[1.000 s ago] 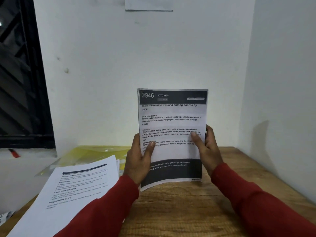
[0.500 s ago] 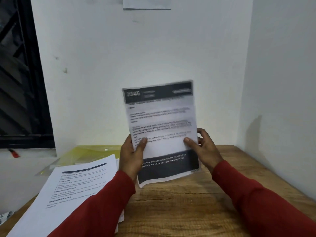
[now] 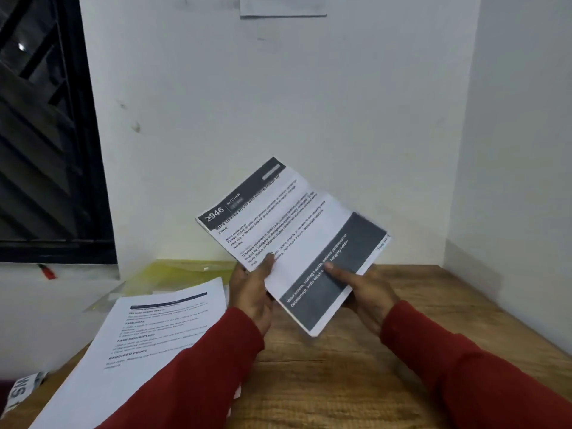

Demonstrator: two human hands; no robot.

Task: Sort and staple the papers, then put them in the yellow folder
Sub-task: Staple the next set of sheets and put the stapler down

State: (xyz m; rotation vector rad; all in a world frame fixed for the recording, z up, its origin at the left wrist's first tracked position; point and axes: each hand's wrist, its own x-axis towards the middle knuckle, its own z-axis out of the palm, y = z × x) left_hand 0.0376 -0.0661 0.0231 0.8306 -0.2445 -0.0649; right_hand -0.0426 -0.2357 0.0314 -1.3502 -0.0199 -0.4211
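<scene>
— Head view, nearest first: what's changed on the tabletop (image 3: 356, 382)?
— Loose pages (image 3: 148, 332) stay put. Both grips, left hand (image 3: 252, 292) and right hand (image 3: 366, 292), still grasp the printed sheet (image 3: 297, 239), now tilted clockwise instead of upright.
— Yellow folder (image 3: 185, 270)?
— Behind, unmoved.

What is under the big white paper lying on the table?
The white printed paper covers a corner of the see-through yellow plastic folder and part of the wooden table. Anything else beneath is hidden.

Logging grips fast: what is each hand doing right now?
Left hand: grips the printed papers at their left edge.
Right hand: holds the same papers, thumb on the dark band.
</scene>
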